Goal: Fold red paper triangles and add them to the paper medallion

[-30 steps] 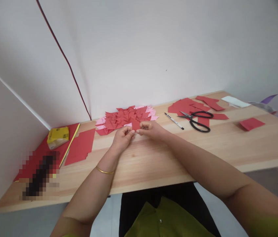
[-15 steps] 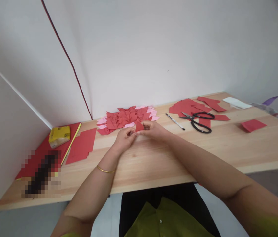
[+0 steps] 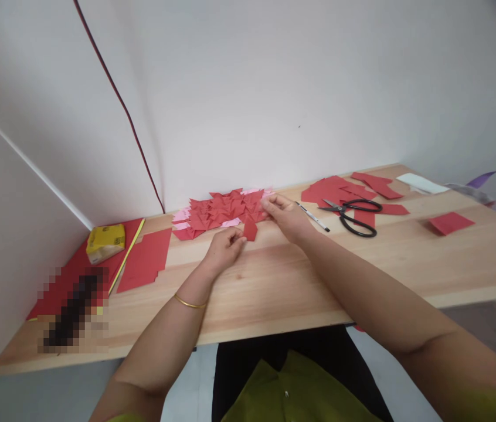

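Note:
My left hand [image 3: 225, 246] pinches a small folded piece of red paper [image 3: 250, 230] by its left side, just above the table. The paper has a pointed top. My right hand [image 3: 289, 217] is apart from it, to the right, at the right end of a pile of folded red and pink paper pieces [image 3: 219, 210]. Its fingers are loosely bent and parted, and I see nothing held in them. Whether its fingertips touch the pile, I cannot tell.
Black-handled scissors [image 3: 359, 225] lie beside a pen [image 3: 313, 218] and cut red paper [image 3: 327, 189] at the right. A folded red sheet [image 3: 452, 223] is farther right. Red sheets [image 3: 145, 261] and a yellow packet [image 3: 106, 241] lie at the left. A wall [image 3: 248, 105] stands behind the table.
My right hand has let go of the folded red paper and moved up and right toward the pile. My left hand still holds the paper, which now shows more fully.

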{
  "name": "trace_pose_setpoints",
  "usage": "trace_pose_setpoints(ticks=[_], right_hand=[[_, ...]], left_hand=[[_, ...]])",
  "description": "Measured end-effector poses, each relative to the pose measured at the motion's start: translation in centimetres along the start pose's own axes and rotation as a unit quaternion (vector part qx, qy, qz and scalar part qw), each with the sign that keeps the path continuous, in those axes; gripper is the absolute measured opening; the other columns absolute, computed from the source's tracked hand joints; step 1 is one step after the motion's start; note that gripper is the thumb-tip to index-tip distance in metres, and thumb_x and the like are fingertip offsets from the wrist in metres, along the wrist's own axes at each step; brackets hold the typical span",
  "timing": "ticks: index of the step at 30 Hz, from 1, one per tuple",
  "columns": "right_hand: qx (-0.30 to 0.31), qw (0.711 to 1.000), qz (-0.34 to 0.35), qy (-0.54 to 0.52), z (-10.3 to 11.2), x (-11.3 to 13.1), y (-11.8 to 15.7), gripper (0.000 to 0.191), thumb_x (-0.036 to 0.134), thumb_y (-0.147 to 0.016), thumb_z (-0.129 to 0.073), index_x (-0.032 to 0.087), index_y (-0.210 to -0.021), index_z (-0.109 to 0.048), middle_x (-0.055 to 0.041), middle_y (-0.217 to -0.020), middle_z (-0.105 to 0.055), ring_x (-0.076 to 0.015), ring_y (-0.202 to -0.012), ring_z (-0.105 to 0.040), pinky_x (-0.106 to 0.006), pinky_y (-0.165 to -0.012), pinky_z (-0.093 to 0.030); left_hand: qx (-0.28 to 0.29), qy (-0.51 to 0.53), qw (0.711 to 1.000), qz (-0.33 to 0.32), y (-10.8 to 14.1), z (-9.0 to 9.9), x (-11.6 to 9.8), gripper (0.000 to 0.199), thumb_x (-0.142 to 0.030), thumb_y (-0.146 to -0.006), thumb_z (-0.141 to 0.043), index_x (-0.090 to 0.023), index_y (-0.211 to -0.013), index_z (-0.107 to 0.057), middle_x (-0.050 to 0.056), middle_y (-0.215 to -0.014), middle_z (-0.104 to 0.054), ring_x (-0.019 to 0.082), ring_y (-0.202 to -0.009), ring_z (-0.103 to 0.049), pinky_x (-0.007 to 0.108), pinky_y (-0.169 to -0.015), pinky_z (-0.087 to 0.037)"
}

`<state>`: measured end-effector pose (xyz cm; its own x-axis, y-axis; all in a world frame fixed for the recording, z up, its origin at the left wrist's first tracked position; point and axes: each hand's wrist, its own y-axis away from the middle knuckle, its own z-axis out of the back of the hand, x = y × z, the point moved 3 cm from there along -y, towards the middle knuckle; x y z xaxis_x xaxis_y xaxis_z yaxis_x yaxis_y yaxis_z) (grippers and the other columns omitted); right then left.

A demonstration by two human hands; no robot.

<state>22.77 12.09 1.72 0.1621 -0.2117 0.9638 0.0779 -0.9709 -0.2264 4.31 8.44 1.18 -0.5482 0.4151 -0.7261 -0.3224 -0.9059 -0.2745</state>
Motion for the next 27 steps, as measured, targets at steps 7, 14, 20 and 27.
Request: trace_pose_setpoints(ticks=[7, 14, 20, 27], right_hand=[[0.198, 0.967, -0.004, 0.16, -2.4, -1.6, 1.1, 0.032, 0.046, -0.068, -0.069, 0.016, -0.069, -0.058, 0.0026, -0.065, -0.055, -0.0113, -0.062, -0.049, -0.024, -0.059, -0.037], [0.239, 0.963, 0.024, 0.121, -3.0, -1.0, 1.6, 0.033, 0.047, -0.074, -0.063, 0.015, -0.076, -0.061, -0.0004, -0.071, -0.059, -0.0125, -0.067, -0.051, -0.025, -0.063, -0.039], [0.203, 0.965, -0.045, 0.162, -2.2, -1.5, 1.2, 0.033, 0.046, -0.068, -0.069, 0.017, -0.065, -0.054, 0.004, -0.061, -0.054, -0.0089, -0.058, -0.047, -0.022, -0.054, -0.033], [0.2, 0.965, -0.164, -0.033, -2.1, -1.6, 1.2, 0.029, 0.042, -0.075, -0.067, 0.02, -0.091, -0.057, -0.0041, -0.089, -0.069, -0.0131, -0.076, -0.067, -0.024, -0.067, -0.046]], left_hand=[[-0.022, 0.158, 0.986, 0.049, -0.1, 0.0, 1.0, 0.022, -0.035, -0.082, -0.056, -0.017, -0.071, -0.052, -0.001, -0.066, -0.053, 0.011, -0.06, -0.046, 0.024, -0.061, -0.037], [-0.001, 0.194, 0.981, 0.026, -0.1, 0.1, 0.7, 0.023, -0.037, -0.082, -0.058, -0.016, -0.072, -0.055, 0.0, -0.067, -0.056, 0.012, -0.063, -0.05, 0.025, -0.065, -0.04], [-0.019, 0.218, 0.973, 0.072, -0.3, 0.0, 1.3, 0.023, -0.037, -0.077, -0.063, -0.015, -0.069, -0.058, 0.0, -0.064, -0.06, 0.011, -0.062, -0.053, 0.025, -0.066, -0.041], [-0.069, 0.261, 0.958, 0.093, -0.4, 0.2, 1.7, 0.021, -0.036, -0.073, -0.067, -0.016, -0.07, -0.059, -0.001, -0.066, -0.062, 0.012, -0.065, -0.056, 0.026, -0.07, -0.044]])
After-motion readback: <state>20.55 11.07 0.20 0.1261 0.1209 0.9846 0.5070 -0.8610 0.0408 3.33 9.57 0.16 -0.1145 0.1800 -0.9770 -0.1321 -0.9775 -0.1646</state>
